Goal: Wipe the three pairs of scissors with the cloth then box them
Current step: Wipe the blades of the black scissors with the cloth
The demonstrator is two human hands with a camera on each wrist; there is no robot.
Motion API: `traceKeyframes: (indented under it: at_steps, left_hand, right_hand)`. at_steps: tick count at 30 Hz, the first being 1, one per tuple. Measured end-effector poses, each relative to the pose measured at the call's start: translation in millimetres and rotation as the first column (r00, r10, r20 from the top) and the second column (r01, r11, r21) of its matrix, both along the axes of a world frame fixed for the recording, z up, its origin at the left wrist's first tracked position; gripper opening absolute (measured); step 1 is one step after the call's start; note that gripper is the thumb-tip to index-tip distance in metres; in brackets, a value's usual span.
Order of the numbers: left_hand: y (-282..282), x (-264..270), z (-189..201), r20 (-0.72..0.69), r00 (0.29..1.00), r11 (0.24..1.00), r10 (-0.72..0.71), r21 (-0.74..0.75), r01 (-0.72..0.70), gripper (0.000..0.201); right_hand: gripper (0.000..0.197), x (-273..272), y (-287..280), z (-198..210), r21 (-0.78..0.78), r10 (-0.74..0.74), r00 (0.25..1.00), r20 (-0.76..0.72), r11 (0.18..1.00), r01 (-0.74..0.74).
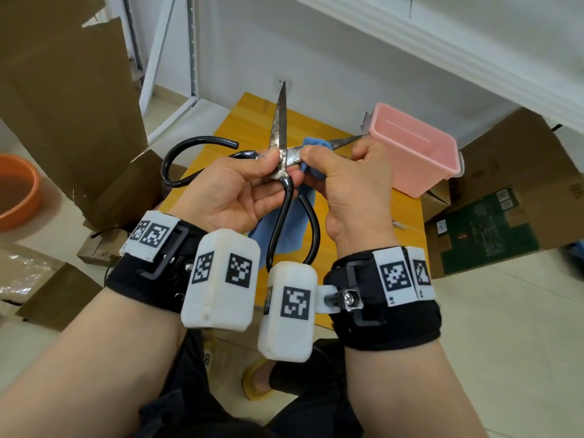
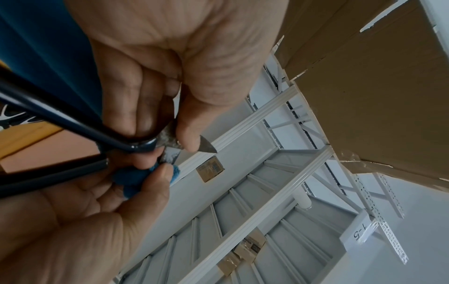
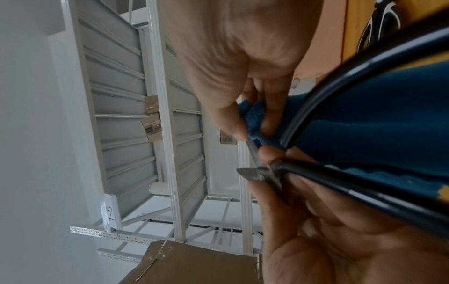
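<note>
Head view. The left hand (image 1: 234, 191) pinches a large pair of scissors (image 1: 279, 159) at the pivot, thumb on top and fingers curled beneath. The blades are spread wide: one points away toward the far wall, the other toward the right. The black loop handles hang down toward the wrists and out to the left. The right hand (image 1: 347, 188) pinches a blue cloth (image 1: 311, 153) round the right-pointing blade, thumb on top; the rest of the cloth hangs below the hands. All this is held above a yellow table (image 1: 240, 121). A pink box (image 1: 417, 153), open, stands on the table's far right part, just beyond the blade tip.

Left wrist view. The left thumb and curled fingers (image 2: 192, 138) clamp the scissors' pivot; the right hand (image 2: 102, 221), lower left, pinches bunched cloth (image 2: 136, 176) just beside it.

Right wrist view. The right thumb and fingers (image 3: 233, 124) squeeze the cloth (image 3: 257, 119) onto a blade (image 3: 252, 151); a black handle (image 3: 340, 80) crosses in front.
</note>
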State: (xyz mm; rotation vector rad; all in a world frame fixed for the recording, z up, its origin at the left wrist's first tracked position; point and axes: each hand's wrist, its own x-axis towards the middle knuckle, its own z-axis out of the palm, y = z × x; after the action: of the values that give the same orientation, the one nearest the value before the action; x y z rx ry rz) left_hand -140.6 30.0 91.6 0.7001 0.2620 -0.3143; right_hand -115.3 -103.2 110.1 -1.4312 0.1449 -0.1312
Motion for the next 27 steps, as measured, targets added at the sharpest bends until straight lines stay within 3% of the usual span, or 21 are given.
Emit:
traceKeyframes:
  at_steps: [9, 19, 23, 27]
  left_hand:
    - [0, -4, 5, -0.017, 1.0, 1.0, 0.014, 0.018, -0.014, 0.061]
    - [1, -7, 6, -0.011, 1.0, 0.999, 0.009, 0.036, -0.009, 0.067]
    - [0, -7, 3, -0.012, 1.0, 0.999, 0.013, 0.047, -0.012, 0.053]
    - [15, -9, -3, -0.036, 0.996, 0.996, 0.081, 0.032, -0.079, 0.03]
  right_hand:
    - [0.052, 2, -10, 4, 0.018, -0.051, 0.996, 0.067, 0.999, 0.05]
    - [0.051, 6, -22, 3, 0.044, -0.086, 0.993, 0.077, 0.996, 0.083]
    - [0.048, 7, -25, 3, 0.063, -0.106, 0.991, 0.083, 0.993, 0.101]
    - [0.032, 19, -61, 13, 0.151, -0.278, 0.95, 0.14, 0.954, 0.257]
